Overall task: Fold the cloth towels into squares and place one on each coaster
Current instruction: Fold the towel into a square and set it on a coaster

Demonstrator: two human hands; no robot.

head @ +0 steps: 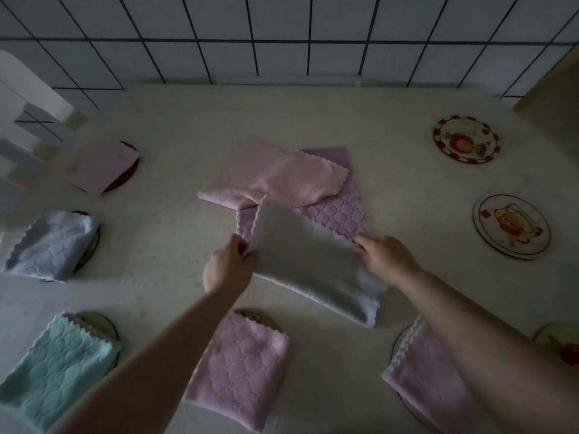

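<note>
Head cam, pretty dim light. We're standing over a table [407,189] with a pale cream cover that has a faint flower print, pushed up against a white tiled wall [282,36] with dark grout. A white chair [22,120] sits at the left edge, and there's a yellowish bit of furniture at far right we can't make out.

Our left hand [228,267] pinches the near-left edge of a grey towel [313,270], and our right hand [385,258] grips its right edge, fingers closed on the cloth. The towel is half folded, its far flap lifted off the table, mid-table just in front of us.

Behind it lie a pink towel [275,177] and a quilted purple towel [338,211], the pink one partly on top of the purple.

Folded towels already sit on coasters: pink far left, blue-grey below it, mint at near left, purple near centre, another purple under our right forearm. Two coasters [466,140] with cartoon prints are bare on the right, and a third peeks in at the near-right edge.
</note>
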